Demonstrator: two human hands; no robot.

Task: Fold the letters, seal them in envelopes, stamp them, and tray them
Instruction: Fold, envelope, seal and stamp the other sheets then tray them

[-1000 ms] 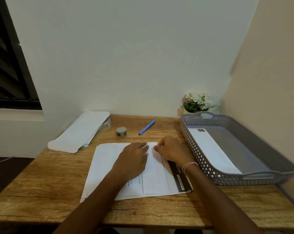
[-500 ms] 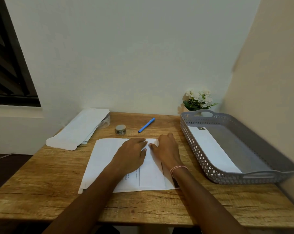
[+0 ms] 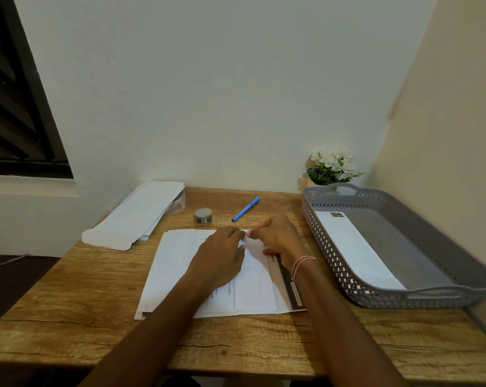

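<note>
Head view: letter (image 3: 253, 283) lies lengthwise away; left fingers (image 3: 233, 236) flat pressing; right fingers (image 3: 261, 233) pinching.

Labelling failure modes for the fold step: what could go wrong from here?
1. The letter lies on a stack of loose sheets. The left hand pressing down on it could drag a lower sheet along and skew the fold.
2. The right hand pinches only the far end of the folded part, so the near end may crease out of line.

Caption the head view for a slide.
Left hand presses, right hand folds a printed letter on the desk; one envelope lies in the grey tray.
</note>
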